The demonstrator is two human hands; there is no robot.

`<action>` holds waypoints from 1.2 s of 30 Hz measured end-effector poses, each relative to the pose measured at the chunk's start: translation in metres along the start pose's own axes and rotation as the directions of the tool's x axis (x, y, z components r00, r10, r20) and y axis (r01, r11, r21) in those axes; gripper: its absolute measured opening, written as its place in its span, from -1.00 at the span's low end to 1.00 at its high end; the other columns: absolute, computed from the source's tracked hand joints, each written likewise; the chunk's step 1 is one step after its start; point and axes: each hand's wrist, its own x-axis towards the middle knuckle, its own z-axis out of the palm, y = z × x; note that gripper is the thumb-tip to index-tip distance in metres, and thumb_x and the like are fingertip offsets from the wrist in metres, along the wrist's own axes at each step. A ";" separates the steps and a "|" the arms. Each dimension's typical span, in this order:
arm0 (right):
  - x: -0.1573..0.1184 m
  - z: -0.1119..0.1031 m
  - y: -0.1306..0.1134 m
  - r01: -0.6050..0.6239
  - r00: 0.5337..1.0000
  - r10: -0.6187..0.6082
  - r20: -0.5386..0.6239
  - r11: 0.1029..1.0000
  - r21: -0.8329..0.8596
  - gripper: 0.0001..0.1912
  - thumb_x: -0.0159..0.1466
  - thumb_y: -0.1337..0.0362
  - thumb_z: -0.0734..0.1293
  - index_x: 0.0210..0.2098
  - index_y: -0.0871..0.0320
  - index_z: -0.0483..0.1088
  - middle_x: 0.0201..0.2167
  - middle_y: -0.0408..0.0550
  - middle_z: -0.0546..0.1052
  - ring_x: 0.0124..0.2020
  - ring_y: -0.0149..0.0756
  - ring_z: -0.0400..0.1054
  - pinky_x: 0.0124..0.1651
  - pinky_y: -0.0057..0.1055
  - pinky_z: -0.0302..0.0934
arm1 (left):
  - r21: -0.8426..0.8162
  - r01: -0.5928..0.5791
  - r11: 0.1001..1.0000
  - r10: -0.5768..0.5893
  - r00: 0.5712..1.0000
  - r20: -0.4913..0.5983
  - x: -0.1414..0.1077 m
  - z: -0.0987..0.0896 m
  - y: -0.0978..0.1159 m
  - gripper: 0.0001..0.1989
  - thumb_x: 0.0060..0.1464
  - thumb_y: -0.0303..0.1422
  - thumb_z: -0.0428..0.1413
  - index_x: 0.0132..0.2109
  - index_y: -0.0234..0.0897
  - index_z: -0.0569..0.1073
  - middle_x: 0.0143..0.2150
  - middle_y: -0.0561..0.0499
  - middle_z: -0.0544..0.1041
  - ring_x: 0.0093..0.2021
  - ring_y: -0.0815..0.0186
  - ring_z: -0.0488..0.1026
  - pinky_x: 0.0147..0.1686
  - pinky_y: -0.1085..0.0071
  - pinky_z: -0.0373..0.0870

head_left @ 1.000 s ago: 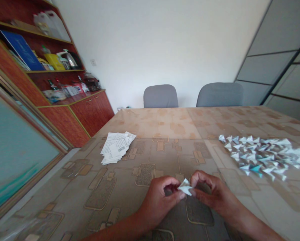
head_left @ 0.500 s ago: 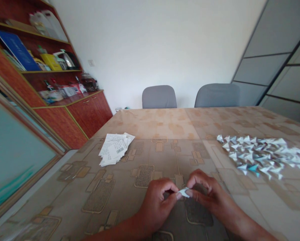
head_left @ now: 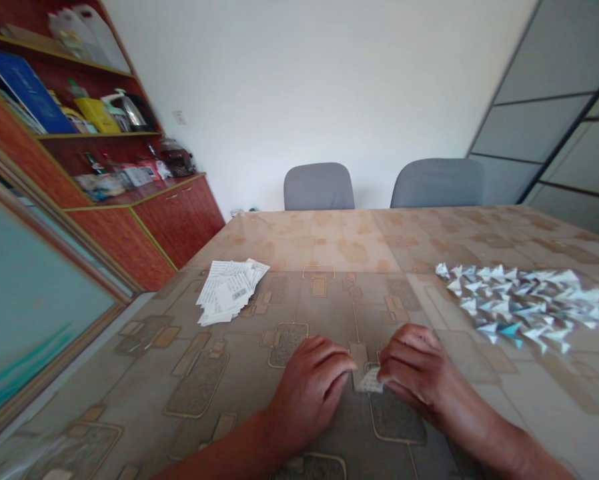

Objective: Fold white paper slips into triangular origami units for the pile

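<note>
A small folded piece of printed paper (head_left: 372,380) is pinched at its right edge by the fingers of my right hand (head_left: 414,370). Just left of that piece is my left hand (head_left: 312,383), its fingers curled together with nothing visible in them and a small gap to the paper. Farther off on the left lies a loose pile of printed paper slips (head_left: 229,293). Several rows of small folded paper pieces (head_left: 519,303), mostly white with one partly teal, stand on the right.
A patterned cloth covers the table (head_left: 339,243). Behind its far edge are two grey chairs (head_left: 319,187) (head_left: 437,183). On the left, a reddish wooden cabinet (head_left: 179,213) holds bottles, a kettle (head_left: 132,110) and a blue folder (head_left: 27,87).
My left hand has let go of the folded paper and moved slightly left. The paper has turned in my right hand and shows its printed side. The view has tilted slightly.
</note>
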 end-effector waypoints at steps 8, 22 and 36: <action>0.001 -0.001 0.004 0.003 0.992 -0.007 0.125 1.000 0.031 -0.66 0.43 0.23 0.17 -0.47 0.15 0.31 -0.46 -0.14 0.44 -0.31 -0.30 0.26 -0.19 -0.32 0.03 | -0.006 0.044 0.999 -0.042 0.987 0.157 -0.004 0.008 0.002 -0.83 0.20 -0.28 0.12 -0.24 -0.29 0.51 -0.27 -0.03 0.52 -0.21 0.23 0.39 -0.15 0.32 0.20; -0.009 -0.019 -0.004 0.099 0.986 -0.093 -0.136 0.994 0.040 -0.85 0.36 0.38 0.23 -0.23 0.05 0.41 -0.28 -0.07 0.55 -0.24 -0.23 0.35 -0.16 -0.28 0.21 | -0.705 0.477 0.525 -0.467 0.854 0.230 -0.004 0.006 0.017 -0.82 0.06 -0.34 0.19 -0.18 -0.30 0.58 -0.28 -0.04 0.59 -0.23 0.27 0.49 -0.19 0.39 0.35; -0.009 -0.013 -0.006 0.055 0.990 -0.045 -0.135 0.996 0.069 -0.86 0.35 0.38 0.25 -0.20 0.05 0.42 -0.26 -0.07 0.54 -0.26 -0.27 0.38 -0.21 -0.35 0.25 | -0.856 0.439 0.273 -0.508 0.822 0.259 -0.005 0.010 0.019 -0.79 -0.06 -0.43 0.27 -0.20 -0.32 0.55 -0.35 0.02 0.55 -0.31 0.36 0.48 -0.22 0.44 0.37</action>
